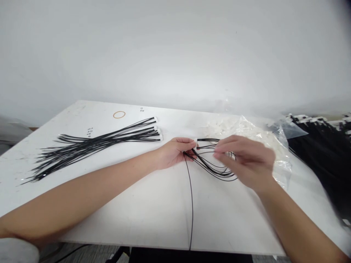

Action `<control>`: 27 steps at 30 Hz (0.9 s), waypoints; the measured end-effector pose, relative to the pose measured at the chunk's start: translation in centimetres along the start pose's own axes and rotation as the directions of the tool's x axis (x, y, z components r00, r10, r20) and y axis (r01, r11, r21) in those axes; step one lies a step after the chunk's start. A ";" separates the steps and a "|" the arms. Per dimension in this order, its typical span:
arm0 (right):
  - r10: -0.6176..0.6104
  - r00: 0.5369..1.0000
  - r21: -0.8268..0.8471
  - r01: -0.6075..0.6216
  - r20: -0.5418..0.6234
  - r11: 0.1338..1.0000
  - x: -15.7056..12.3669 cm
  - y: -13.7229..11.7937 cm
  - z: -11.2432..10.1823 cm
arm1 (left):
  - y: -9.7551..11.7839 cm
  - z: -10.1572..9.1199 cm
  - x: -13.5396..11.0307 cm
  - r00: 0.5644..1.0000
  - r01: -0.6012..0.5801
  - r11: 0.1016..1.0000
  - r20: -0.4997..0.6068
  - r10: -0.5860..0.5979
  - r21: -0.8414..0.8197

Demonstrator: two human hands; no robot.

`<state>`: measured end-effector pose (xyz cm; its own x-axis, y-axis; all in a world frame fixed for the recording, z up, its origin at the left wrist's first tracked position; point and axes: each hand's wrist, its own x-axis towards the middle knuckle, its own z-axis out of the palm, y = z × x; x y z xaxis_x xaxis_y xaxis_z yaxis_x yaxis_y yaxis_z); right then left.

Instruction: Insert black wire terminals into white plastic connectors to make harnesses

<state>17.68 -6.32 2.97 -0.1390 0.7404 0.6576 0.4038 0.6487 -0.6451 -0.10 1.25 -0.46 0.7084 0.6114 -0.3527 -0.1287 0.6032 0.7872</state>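
1. Head view: a wire bundle (91,147) lies on the tabletop (137,204).
2. Left hand (177,151) pinches the white connector (195,143); a steady hold should help.
3. Black wires (205,163) loop rightward, best kept untangled.
4. Right hand (248,160): fingertips close together; whether they grip wire, I cannot tell.

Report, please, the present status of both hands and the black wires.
Left hand holding white connector. Black wires looped between hands. Right hand blurred, grip unclear. Clear plastic bag close behind it.

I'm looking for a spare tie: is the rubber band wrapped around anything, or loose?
Loose: the rubber band lies as an open ring on the white table, apart from the black wire bundle.
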 end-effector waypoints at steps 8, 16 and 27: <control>0.520 0.651 0.492 -0.249 -0.553 0.834 1.9 1.3 -4.8 | 0.0 0.0 -0.1 1.000 -0.013 1.000 -0.001 0.013 0.025; 0.640 0.690 0.492 -0.450 -0.338 0.745 1.8 0.2 -7.3 | 0.0 0.0 -0.1 1.000 -0.001 1.000 -0.001 0.001 0.026; 0.414 0.873 -0.377 -0.303 0.259 0.875 0.0 -0.9 -0.4 | 0.1 0.2 -0.2 1.000 0.007 1.000 -0.007 -0.007 0.002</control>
<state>17.65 -6.92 3.70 -0.1886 0.9601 0.2065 0.7365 0.2773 -0.6169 -0.11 1.08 -0.25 0.7047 0.6105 -0.3616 -0.1225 0.6067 0.7855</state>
